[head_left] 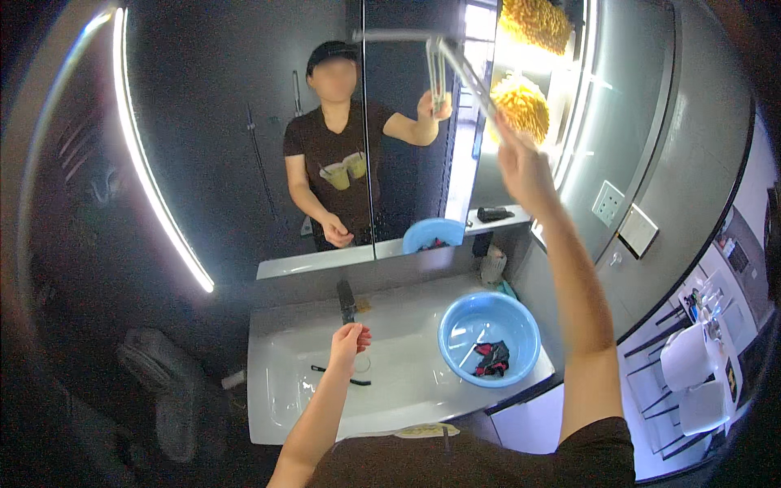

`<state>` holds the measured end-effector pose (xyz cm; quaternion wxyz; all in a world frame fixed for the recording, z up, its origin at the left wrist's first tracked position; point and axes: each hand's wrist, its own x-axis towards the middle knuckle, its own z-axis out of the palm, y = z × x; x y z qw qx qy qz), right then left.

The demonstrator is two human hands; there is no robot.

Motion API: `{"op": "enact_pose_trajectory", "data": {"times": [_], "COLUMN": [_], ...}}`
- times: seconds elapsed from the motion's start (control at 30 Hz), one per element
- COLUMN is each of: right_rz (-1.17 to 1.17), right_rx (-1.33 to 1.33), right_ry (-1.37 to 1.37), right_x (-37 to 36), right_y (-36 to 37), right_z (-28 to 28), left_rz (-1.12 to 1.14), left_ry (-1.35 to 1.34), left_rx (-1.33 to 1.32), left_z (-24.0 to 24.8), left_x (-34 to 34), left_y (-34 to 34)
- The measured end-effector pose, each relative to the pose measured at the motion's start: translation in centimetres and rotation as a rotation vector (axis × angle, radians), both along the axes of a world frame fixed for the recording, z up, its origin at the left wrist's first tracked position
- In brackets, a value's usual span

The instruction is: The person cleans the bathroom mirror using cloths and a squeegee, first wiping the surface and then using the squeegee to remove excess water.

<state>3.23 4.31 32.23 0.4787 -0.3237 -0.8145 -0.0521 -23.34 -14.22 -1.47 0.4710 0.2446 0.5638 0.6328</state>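
Note:
My right hand (525, 163) is raised to the mirror (407, 163), its fingers wrapped round the handle of a squeegee (468, 73). The squeegee's long, thin blade lies across the upper mirror, and the glass reflects its handle. Low over the white sink (285, 407), my left hand (350, 342) is beside the dark faucet (346, 301), fingers curled in, with nothing visible in them. A thin black strip (342, 376) lies on the basin floor, partly hidden by my left wrist.
At the sink's right side stands a light blue basin (455, 313) holding dark and red cloth (491, 358). A small black object (493, 214) rests on the ledge under the mirror. Yellow fluffy items (522, 107) sit on the lit shelf. Sockets (608, 202) are on the right wall.

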Motion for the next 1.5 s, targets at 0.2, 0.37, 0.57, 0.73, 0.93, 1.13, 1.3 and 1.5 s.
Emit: {"op": "enact_pose_trajectory", "data": {"times": [0.2, 0.37, 0.57, 0.73, 0.93, 1.13, 1.3, 1.5], "right_rz": [-0.014, -0.091, -0.157, -0.109, -0.105, -0.088, -0.184, -0.202], "right_rx": [-0.069, -0.295, -0.438, -0.446, -0.524, -0.563, -0.663, -0.655], "right_ry": [0.006, -0.136, -0.264, -0.297, -0.280, -0.067, 0.024, 0.090], "right_x": [1.9, 2.2, 3.0, 4.2, 6.0, 9.1, 11.5, 12.7], "right_y": [-2.9, -6.1, -6.4, -8.2, -12.1, -15.2, -17.7, -19.6], "right_z": [-19.6, -30.9, -37.6, -40.6, -39.2, -40.9, -41.7, -40.7], "left_rz": [-0.098, -0.121, -0.166, -0.146, -0.073, 0.095, 0.167, 0.221], "left_ry": [0.031, 0.046, 0.049, 0.058, 0.090, -0.080, -0.330, -0.462], "left_rx": [-0.027, -0.080, -0.106, -0.119, -0.042, 0.168, 0.006, 0.117], "left_z": [-1.6, -0.6, -1.3, -1.7, -0.7, 2.7, 4.1, 2.7], "left_x": [1.5, 2.5, 3.8, 3.4, 1.8, 0.5, 1.8, 2.6], "left_y": [1.6, 1.7, 1.8, 1.1, 2.9, 11.0, 17.4, 19.3]}}
